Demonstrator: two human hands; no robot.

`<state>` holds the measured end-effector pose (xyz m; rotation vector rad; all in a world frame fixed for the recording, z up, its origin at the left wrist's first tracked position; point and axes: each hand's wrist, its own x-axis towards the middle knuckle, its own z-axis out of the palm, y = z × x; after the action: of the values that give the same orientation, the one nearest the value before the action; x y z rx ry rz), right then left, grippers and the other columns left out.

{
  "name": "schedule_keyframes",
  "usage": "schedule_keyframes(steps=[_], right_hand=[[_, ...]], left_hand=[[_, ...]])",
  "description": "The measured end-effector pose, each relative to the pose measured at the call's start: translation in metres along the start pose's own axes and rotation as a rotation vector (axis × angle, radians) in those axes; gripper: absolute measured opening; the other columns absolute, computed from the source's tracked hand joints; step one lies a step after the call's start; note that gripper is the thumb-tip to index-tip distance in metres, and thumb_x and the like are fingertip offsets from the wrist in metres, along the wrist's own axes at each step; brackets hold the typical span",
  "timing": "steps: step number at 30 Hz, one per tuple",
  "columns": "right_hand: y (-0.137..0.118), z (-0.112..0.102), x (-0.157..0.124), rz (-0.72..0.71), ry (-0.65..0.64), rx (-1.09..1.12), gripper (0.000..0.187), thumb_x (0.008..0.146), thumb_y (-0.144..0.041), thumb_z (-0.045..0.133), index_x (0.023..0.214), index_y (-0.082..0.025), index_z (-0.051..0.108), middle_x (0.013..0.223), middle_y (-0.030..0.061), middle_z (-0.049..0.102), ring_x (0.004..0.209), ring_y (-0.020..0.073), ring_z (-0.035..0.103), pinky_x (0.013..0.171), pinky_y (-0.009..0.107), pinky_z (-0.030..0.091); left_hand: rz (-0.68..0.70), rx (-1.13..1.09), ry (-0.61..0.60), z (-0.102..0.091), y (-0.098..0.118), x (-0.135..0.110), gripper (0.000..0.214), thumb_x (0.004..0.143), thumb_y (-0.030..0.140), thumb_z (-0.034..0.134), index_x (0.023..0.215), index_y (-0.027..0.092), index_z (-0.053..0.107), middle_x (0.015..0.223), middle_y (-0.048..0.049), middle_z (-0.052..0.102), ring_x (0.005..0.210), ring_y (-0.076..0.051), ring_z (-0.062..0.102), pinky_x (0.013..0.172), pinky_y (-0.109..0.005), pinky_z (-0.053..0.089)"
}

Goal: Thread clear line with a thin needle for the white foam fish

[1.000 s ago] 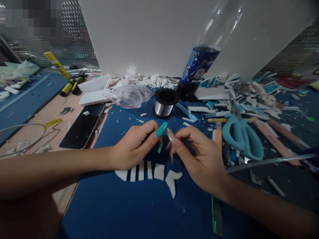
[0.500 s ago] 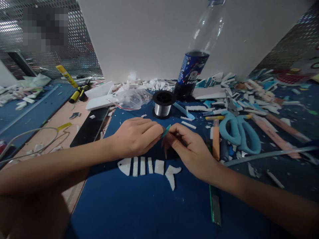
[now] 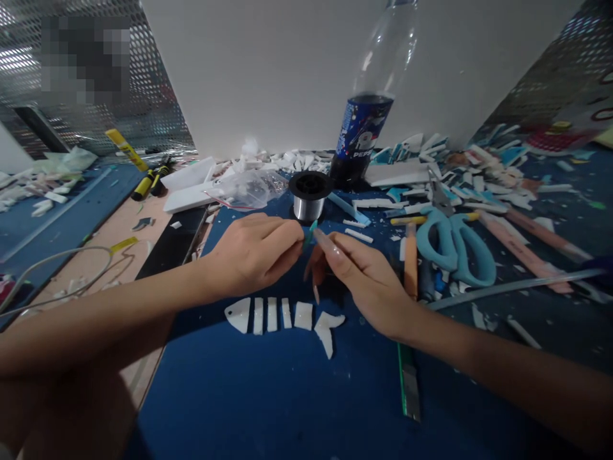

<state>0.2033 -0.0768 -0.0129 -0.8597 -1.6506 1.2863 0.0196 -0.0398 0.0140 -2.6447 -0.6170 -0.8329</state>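
Observation:
My left hand [image 3: 251, 252] and my right hand [image 3: 361, 281] meet fingertip to fingertip over the blue cutting mat [image 3: 268, 396], both pinched closed. Whatever sits between the fingertips is too thin to make out. A teal nail shows at the pinch. Just behind the fingertips stands a black spool of silvery wire [image 3: 309, 195]. Below the hands lies a row of white foam pieces [image 3: 282, 316] laid out like a fish skeleton, with a head piece at left and a tail at right.
A cola bottle [image 3: 366, 108] stands behind the spool. Teal scissors [image 3: 454, 239], an orange tool [image 3: 410, 262], a green-edged ruler [image 3: 409, 383], a clear bag [image 3: 249, 188] and many foam scraps [image 3: 479, 172] crowd the right and back. A black slab [image 3: 170, 246] and yellow-handled tools [image 3: 146, 182] lie left.
Both hands have moved a little away from me toward the spool and their fingertips have closed together. The view has shifted slightly, so the fish pieces sit higher in frame.

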Motion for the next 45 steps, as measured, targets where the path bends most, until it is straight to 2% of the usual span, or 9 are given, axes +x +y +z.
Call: schedule_keyframes(steps=[10,13,15,17,20,28,33,39,45], right_hand=[[0.0,0.001,0.001,-0.045,0.102,-0.029,0.029,0.092,-0.032,0.045,0.067,-0.018,0.051,0.058,-0.0027,0.051,0.052,0.0079,0.054,0.05,0.02,0.047],[0.0,0.001,0.002,-0.023,0.17,-0.027,0.031,0.093,-0.033,0.045,0.067,-0.017,0.052,0.058,-0.0029,0.051,0.049,0.0074,0.054,0.048,0.02,0.047],[-0.001,0.0,0.002,-0.017,0.217,-0.031,0.032,0.093,-0.033,0.044,0.067,-0.017,0.052,0.057,-0.0032,0.051,0.047,0.0069,0.053,0.047,0.02,0.046],[-0.001,0.0,0.001,-0.014,0.248,-0.027,0.032,0.093,-0.033,0.044,0.066,-0.017,0.052,0.056,-0.0033,0.051,0.045,0.0069,0.052,0.046,0.021,0.045],[-0.001,0.001,0.001,0.004,0.273,-0.018,0.033,0.092,-0.035,0.044,0.066,-0.018,0.052,0.055,-0.0032,0.051,0.044,0.0074,0.053,0.045,0.022,0.045],[-0.003,0.0,0.001,0.03,0.264,0.006,0.032,0.092,-0.033,0.046,0.065,-0.018,0.052,0.056,-0.0028,0.05,0.044,0.0075,0.053,0.044,0.022,0.045],[-0.003,0.0,0.002,0.039,0.251,0.0,0.033,0.093,-0.033,0.044,0.065,-0.018,0.052,0.057,-0.0025,0.051,0.044,0.0072,0.053,0.045,0.021,0.046],[-0.005,0.0,0.002,0.04,0.245,-0.011,0.032,0.093,-0.031,0.044,0.065,-0.018,0.052,0.056,-0.0029,0.05,0.044,0.0066,0.052,0.045,0.02,0.046],[-0.003,0.0,0.002,0.048,0.233,-0.006,0.032,0.093,-0.031,0.044,0.065,-0.018,0.052,0.056,-0.0032,0.051,0.044,0.0071,0.053,0.045,0.021,0.046]], left_hand=[[-0.078,-0.026,-0.021,0.003,0.001,-0.005,0.017,0.088,0.017,0.035,0.072,0.018,0.04,0.054,0.0028,0.048,0.046,-0.01,0.039,0.046,-0.022,0.032],[-0.141,0.082,0.015,0.001,-0.002,-0.008,0.016,0.087,0.017,0.036,0.072,0.018,0.042,0.055,0.0015,0.05,0.047,-0.01,0.041,0.047,-0.023,0.033],[-0.113,0.18,0.035,0.002,-0.005,-0.01,0.016,0.086,0.016,0.038,0.071,0.017,0.044,0.056,-0.0001,0.051,0.049,-0.011,0.043,0.049,-0.024,0.034],[-0.018,0.235,-0.026,0.005,-0.008,-0.013,0.017,0.085,0.015,0.04,0.069,0.016,0.046,0.057,-0.001,0.053,0.051,-0.012,0.045,0.049,-0.025,0.034],[0.094,0.225,-0.229,0.011,-0.011,-0.016,0.019,0.086,0.016,0.041,0.069,0.016,0.049,0.055,0.0003,0.053,0.051,-0.013,0.047,0.047,-0.026,0.032],[0.071,0.134,-0.599,0.016,-0.017,-0.013,0.014,0.085,0.019,0.044,0.082,0.017,0.058,0.064,-0.0013,0.059,0.057,-0.015,0.052,0.046,-0.025,0.027],[-0.072,0.012,-0.673,0.015,-0.026,-0.011,0.025,0.091,0.031,0.038,0.088,0.019,0.06,0.069,-0.0023,0.062,0.06,-0.015,0.056,0.047,-0.023,0.025],[-0.229,-0.098,-0.731,0.016,-0.03,-0.01,0.024,0.09,0.027,0.037,0.077,0.018,0.055,0.072,-0.0022,0.063,0.065,-0.015,0.057,0.049,-0.024,0.026],[-0.288,-0.08,-0.675,0.015,-0.031,-0.012,0.019,0.088,0.02,0.038,0.079,0.017,0.054,0.07,-0.0026,0.061,0.061,-0.014,0.053,0.051,-0.024,0.028]])
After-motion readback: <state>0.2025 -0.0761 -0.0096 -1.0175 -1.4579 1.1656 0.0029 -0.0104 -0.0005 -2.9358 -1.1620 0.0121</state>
